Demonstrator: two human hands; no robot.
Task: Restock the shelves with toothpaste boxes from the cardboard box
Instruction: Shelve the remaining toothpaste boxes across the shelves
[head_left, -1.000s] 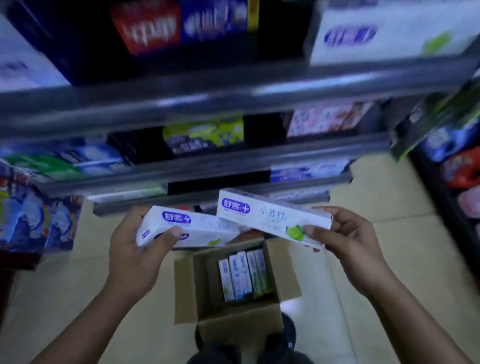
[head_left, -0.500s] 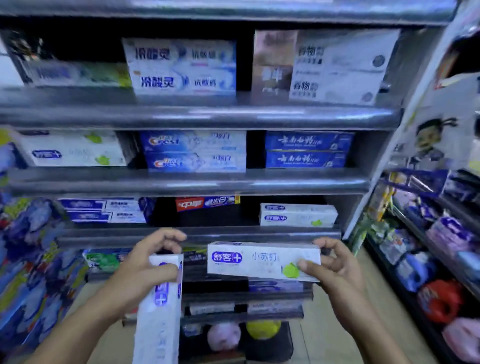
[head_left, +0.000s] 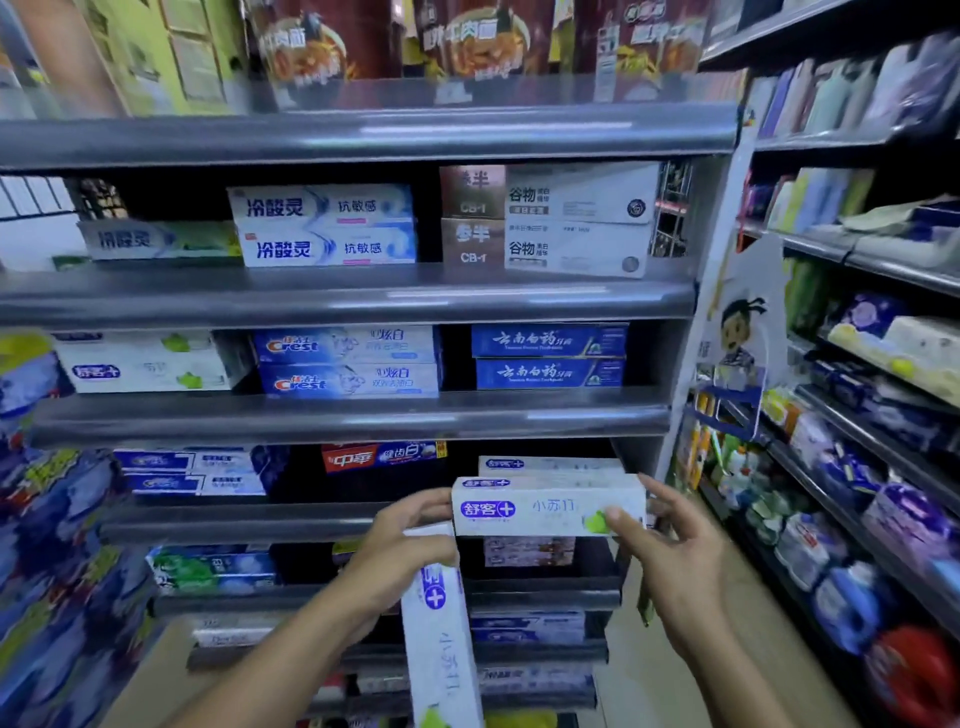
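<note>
My right hand (head_left: 670, 540) holds a white toothpaste box (head_left: 545, 506) level by its right end, in front of the third shelf (head_left: 260, 519). It sits just below and in front of a matching white box (head_left: 545, 464) lying on that shelf. My left hand (head_left: 400, 545) grips a second white toothpaste box (head_left: 441, 639) that hangs upright, and its fingertips touch the left end of the level box. The cardboard box is out of view.
Stacked toothpaste boxes fill the grey shelves: Crest boxes (head_left: 348, 364), dark blue boxes (head_left: 548, 358), a red box (head_left: 382, 456). Another rack of packaged goods (head_left: 857, 467) runs along the right. Blue patterned packs (head_left: 52, 545) hang at the left.
The view has lifted from the cardboard box to the shelves. Both hands moved up and right with their boxes; the level box now sits in front of the third shelf's right side.
</note>
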